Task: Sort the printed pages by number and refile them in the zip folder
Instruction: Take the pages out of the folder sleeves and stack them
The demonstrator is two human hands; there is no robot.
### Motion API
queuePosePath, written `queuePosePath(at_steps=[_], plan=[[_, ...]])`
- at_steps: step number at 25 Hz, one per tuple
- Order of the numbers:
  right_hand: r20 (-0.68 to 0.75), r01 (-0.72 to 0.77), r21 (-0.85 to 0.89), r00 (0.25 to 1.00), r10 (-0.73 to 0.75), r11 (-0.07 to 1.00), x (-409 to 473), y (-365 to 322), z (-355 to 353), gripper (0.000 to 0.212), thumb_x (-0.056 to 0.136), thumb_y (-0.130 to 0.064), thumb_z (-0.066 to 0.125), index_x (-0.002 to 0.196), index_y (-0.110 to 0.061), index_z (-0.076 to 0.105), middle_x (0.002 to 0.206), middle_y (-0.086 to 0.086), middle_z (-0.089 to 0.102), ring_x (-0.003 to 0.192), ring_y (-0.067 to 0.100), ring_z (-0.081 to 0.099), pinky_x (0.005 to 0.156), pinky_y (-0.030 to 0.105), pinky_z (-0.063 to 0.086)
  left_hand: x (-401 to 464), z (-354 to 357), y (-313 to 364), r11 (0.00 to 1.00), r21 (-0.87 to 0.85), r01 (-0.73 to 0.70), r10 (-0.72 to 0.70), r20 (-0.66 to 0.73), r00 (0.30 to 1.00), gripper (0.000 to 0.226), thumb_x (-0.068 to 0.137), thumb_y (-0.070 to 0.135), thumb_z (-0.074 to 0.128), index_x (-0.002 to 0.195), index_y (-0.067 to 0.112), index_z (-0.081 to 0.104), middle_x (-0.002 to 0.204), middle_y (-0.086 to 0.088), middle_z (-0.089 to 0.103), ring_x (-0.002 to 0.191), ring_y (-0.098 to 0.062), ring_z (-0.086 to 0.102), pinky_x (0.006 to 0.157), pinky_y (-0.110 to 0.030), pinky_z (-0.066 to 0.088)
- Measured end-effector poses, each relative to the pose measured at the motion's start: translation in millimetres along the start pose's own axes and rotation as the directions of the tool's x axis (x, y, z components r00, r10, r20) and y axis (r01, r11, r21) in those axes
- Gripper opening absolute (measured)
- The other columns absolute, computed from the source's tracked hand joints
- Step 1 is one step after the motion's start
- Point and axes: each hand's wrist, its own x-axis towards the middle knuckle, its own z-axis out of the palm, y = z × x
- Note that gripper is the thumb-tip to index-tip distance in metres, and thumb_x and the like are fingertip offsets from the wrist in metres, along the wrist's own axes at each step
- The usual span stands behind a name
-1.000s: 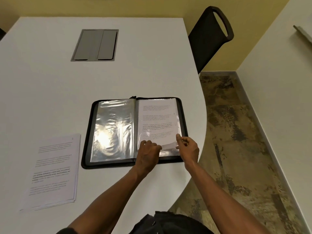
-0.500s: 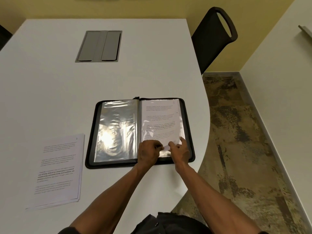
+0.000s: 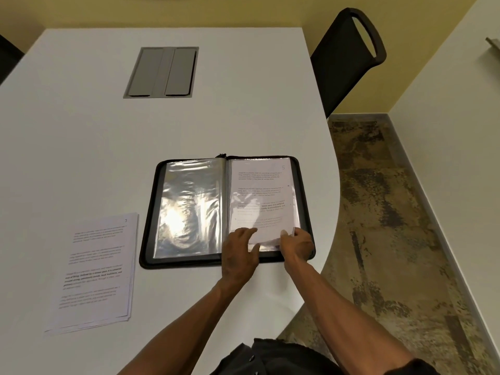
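A black zip folder (image 3: 147, 239) lies open on the white table (image 3: 81, 144), its clear plastic sleeves spread flat. The left sleeve (image 3: 189, 207) holds no paper and glares. In the right sleeve sits a printed page (image 3: 262, 190) marked 5 at its top corner. My left hand (image 3: 239, 253) rests with fingers spread on the sleeve's lower edge. My right hand (image 3: 296, 246) pinches the lower right corner of the page or sleeve. A stack of loose printed pages (image 3: 94, 272) lies to the left of the folder, top sheet marked 3.
A grey cable hatch (image 3: 162, 72) is set into the table farther back. A black chair (image 3: 349, 55) stands beyond the table's curved right edge. Patterned carpet (image 3: 392, 226) and a pale wall lie to the right.
My right hand first moved left toward my left hand at the page's bottom edge, then back right to its lower right corner. My left hand's fingers have spread flatter on the sleeve.
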Motion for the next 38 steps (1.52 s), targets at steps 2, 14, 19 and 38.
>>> queuePosePath(at_steps=[2,14,19,38], plan=[[0.054,-0.014,0.039,0.998,0.012,0.999,-3.3,14.3,-6.9,0.018,0.089,-0.001,0.062,0.104,-0.007,0.071,0.104,0.007,0.071,0.085,0.024,0.069,0.073,0.036,0.063,-19.2,4.8,-6.0,0.978,0.160,-0.131,0.129,0.020,0.991,0.047,0.079,0.020,0.080,0.123,0.017,0.066,0.123,-0.004,0.065,0.114,-0.021,0.059,0.095,-0.036,0.051],[0.373,-0.309,0.225,0.904,0.211,0.924,-32.1,72.9,-62.8,0.029,0.088,0.007,0.067,0.112,-0.009,0.064,0.103,0.013,0.073,0.085,0.030,0.075,0.071,0.034,0.063,-63.6,14.5,-31.1,0.725,0.381,-0.574,0.391,0.458,0.798,0.072,0.070,0.021,0.086,0.135,0.013,0.058,0.132,-0.014,0.063,0.117,-0.033,0.064,0.098,-0.052,0.051],[0.454,-0.323,0.211,0.868,0.200,0.922,-20.3,72.9,-79.7,0.029,0.091,-0.024,0.071,0.117,-0.011,0.068,0.108,0.011,0.076,0.098,0.028,0.072,0.087,0.045,0.060,-85.7,17.2,-32.6,0.727,0.316,-0.609,0.445,0.458,0.769,0.066,0.069,0.013,0.088,0.130,0.011,0.064,0.126,-0.011,0.067,0.112,-0.029,0.067,0.095,-0.042,0.054],[0.494,-0.434,0.207,0.820,0.289,0.877,-101.2,77.0,-78.5,0.028,0.095,-0.013,0.066,0.122,-0.005,0.063,0.110,0.019,0.074,0.100,0.040,0.071,0.090,0.059,0.056,-116.8,-95.7,-37.5,0.640,-0.322,0.697,-0.561,0.424,0.711,0.043,0.086,0.013,0.076,0.122,0.032,0.062,0.116,0.001,0.064,0.104,-0.010,0.060,0.084,-0.023,0.054]])
